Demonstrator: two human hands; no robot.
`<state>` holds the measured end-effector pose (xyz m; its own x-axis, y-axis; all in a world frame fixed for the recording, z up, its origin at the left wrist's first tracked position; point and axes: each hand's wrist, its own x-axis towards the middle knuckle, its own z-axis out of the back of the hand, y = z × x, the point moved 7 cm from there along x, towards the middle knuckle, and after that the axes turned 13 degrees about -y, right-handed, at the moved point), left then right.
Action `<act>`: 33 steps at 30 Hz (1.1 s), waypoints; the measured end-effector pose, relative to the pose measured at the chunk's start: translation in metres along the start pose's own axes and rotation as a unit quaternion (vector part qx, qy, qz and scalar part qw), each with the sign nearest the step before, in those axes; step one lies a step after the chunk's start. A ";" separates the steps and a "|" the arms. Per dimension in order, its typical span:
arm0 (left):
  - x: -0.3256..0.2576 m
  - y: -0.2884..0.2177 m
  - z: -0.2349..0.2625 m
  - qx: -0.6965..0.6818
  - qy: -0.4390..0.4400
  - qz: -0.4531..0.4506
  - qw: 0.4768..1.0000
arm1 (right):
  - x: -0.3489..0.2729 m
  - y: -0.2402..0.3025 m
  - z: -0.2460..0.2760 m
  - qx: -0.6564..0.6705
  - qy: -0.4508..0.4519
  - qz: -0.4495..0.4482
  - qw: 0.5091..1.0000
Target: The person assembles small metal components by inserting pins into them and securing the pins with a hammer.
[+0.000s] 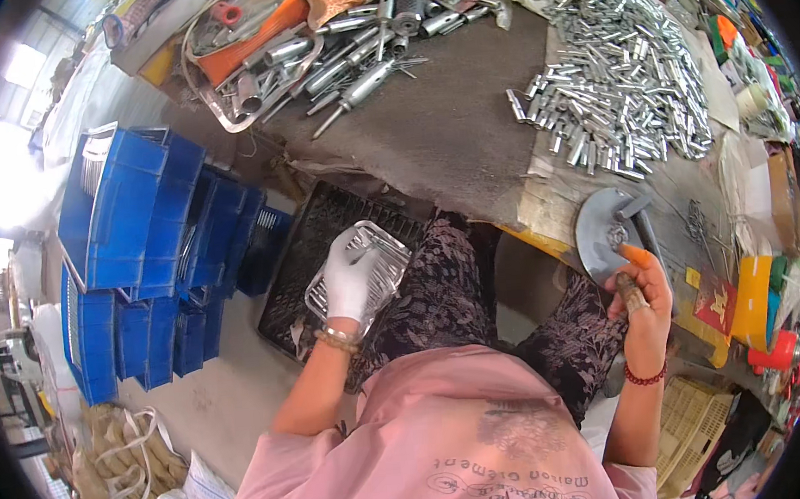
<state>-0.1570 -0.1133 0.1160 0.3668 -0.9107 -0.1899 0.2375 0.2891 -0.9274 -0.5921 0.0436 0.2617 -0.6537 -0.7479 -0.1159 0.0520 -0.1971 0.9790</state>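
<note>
My left hand [348,279], in a white glove, reaches into a shallow metal tray [315,304] that holds several slim metal rods [386,267]. Its fingers are bent over the rods, and what lies between fingertips and thumb is too small to make out. My bare right hand [643,296] wears an orange cover on the index finger and a worn brownish one on the thumb. Those fingertips are curled at the near edge of a grey round metal plate [594,240], close to a small metal part [616,233] at its middle. A bar-shaped handle [634,206] stands on the plate.
Under the tray is a black plastic crate [286,274]. Stacked blue bins [133,208] stand at the left. A large heap of short metal tubes [624,76] covers the bench's far right. Metal tools [365,83] lie at the back, and a yellow container [754,291] stands at the right.
</note>
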 end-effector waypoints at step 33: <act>0.018 -0.202 -0.038 -0.048 -0.052 -0.270 0.960 | -0.007 -0.004 -0.001 0.079 0.039 -0.048 0.995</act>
<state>-0.2326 -0.1990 0.2876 0.3026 -0.8841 0.3562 0.3365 -0.2506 -0.9077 -0.5869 0.0490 0.2586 -0.5894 -0.7784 -0.2161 -0.1314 -0.1716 0.9764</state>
